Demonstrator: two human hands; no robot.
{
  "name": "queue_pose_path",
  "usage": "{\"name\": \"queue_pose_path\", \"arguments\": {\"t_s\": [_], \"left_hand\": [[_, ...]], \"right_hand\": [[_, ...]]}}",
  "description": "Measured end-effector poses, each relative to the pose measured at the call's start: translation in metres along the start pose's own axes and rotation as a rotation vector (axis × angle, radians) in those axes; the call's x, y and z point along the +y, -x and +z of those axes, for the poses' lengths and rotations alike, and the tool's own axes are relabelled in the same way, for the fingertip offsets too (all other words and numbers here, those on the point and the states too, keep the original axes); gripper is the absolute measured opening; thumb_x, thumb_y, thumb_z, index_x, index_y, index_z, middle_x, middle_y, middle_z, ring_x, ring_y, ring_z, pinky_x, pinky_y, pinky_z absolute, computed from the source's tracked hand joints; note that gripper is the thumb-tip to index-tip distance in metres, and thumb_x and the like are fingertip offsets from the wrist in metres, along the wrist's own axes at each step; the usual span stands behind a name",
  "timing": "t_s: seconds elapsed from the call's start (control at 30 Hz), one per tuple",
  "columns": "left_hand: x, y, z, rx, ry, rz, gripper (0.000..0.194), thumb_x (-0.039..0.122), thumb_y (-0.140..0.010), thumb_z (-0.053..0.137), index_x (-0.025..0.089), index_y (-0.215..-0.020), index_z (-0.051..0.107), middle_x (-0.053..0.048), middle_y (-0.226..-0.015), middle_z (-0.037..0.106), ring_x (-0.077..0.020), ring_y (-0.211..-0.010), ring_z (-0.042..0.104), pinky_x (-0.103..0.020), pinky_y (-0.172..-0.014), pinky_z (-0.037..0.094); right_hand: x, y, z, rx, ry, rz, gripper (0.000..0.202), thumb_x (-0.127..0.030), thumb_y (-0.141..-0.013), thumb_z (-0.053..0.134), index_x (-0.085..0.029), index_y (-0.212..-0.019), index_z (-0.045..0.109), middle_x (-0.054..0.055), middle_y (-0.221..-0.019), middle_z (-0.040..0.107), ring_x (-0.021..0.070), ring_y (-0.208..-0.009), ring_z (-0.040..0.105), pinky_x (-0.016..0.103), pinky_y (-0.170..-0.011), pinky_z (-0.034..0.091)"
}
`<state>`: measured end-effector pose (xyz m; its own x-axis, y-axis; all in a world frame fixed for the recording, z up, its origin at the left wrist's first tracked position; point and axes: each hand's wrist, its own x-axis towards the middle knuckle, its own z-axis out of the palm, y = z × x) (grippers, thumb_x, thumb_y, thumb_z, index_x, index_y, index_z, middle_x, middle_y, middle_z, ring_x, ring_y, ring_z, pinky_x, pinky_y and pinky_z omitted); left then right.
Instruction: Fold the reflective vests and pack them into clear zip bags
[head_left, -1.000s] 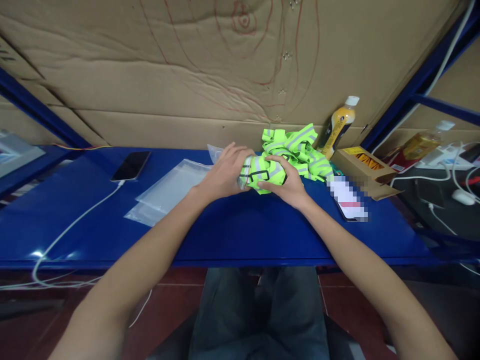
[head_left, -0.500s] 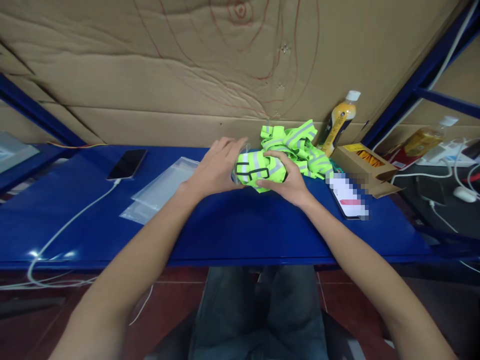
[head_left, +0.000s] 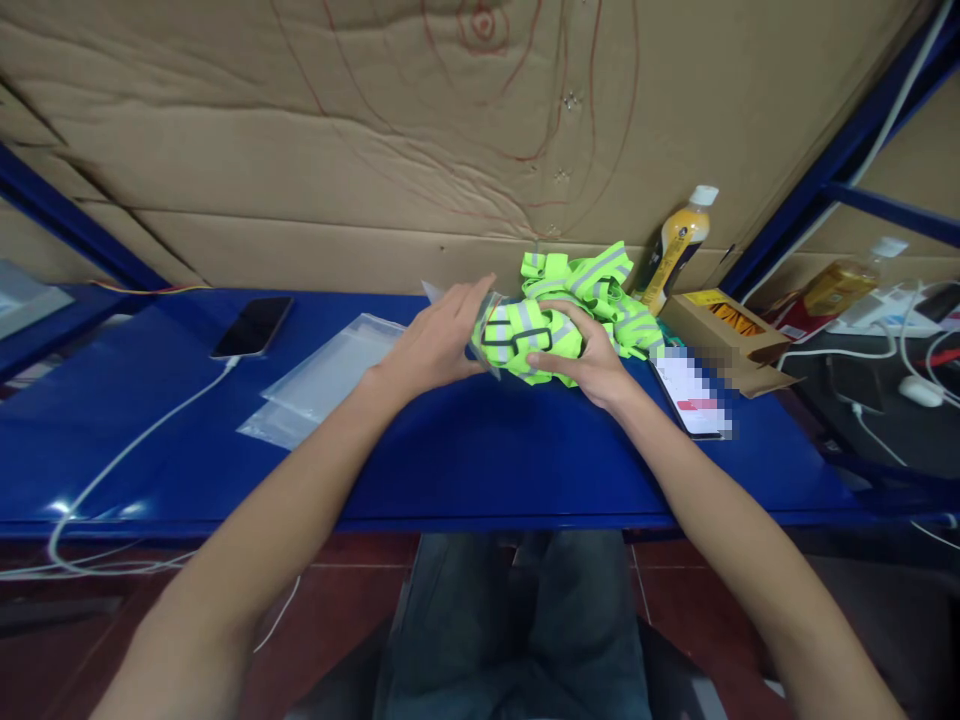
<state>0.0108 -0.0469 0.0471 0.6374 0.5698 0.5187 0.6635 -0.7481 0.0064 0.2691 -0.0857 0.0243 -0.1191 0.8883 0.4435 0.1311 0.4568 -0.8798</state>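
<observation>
Between my hands is a folded neon-green bundle of reflective straps (head_left: 525, 335), with grey stripes and black buckles. My right hand (head_left: 589, 355) grips its right end, thumb in front and fingers behind. At the bundle's left end, my left hand (head_left: 442, 335) curves around a clear plastic bag (head_left: 486, 345), whose edge shows around the straps. How far the bundle sits inside the bag is partly hidden by my left fingers. Right behind lies a loose heap of matching green straps (head_left: 592, 275).
Flat clear plastic bags (head_left: 330, 370) lie left on the blue table (head_left: 487, 460). Farther left, a dark phone (head_left: 253, 327) is on a white cable. To the right are a lit phone (head_left: 690, 395), a drink bottle (head_left: 675, 250) and an open cardboard box (head_left: 739, 325). Cardboard stands behind.
The bundle and my right hand have shifted slightly right. More of the clear bag's edge now shows at the bundle's left end and behind my left hand.
</observation>
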Motion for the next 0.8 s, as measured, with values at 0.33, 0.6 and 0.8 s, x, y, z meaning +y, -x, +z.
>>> {"name": "queue_pose_path", "arguments": {"t_s": [0.33, 0.6, 0.8], "left_hand": [[0.010, -0.003, -0.002, -0.045, -0.147, 0.084, 0.056, 0.050, -0.089, 0.081, 0.014, -0.128, 0.063, -0.020, -0.114, 0.071, -0.0436, -0.108, 0.069, -0.053, -0.094, 0.053], [0.007, 0.001, 0.015, -0.074, 0.075, 0.092, 0.066, 0.055, -0.084, 0.085, 0.016, -0.129, 0.057, -0.017, -0.120, 0.070, -0.0398, -0.111, 0.069, -0.049, -0.093, 0.052], [0.005, 0.000, 0.008, -0.118, 0.307, -0.033, 0.079, 0.039, -0.067, 0.095, 0.024, -0.134, 0.055, -0.009, -0.126, 0.071, -0.0320, -0.110, 0.071, -0.040, -0.092, 0.055]], "right_hand": [[0.002, 0.008, 0.018, 0.032, 0.280, -0.199, 0.064, -0.051, -0.077, 0.091, -0.025, -0.129, 0.066, 0.009, -0.138, 0.075, 0.0330, -0.131, 0.069, 0.050, -0.116, 0.054], [-0.007, 0.011, 0.011, -0.155, 0.324, -0.290, 0.061, -0.057, -0.084, 0.089, -0.027, -0.132, 0.068, 0.009, -0.135, 0.076, 0.0322, -0.127, 0.072, 0.048, -0.111, 0.056], [-0.015, 0.010, 0.006, -0.188, 0.328, -0.323, 0.062, -0.061, -0.086, 0.088, -0.028, -0.135, 0.067, 0.009, -0.134, 0.075, 0.0318, -0.123, 0.072, 0.048, -0.109, 0.057]]}}
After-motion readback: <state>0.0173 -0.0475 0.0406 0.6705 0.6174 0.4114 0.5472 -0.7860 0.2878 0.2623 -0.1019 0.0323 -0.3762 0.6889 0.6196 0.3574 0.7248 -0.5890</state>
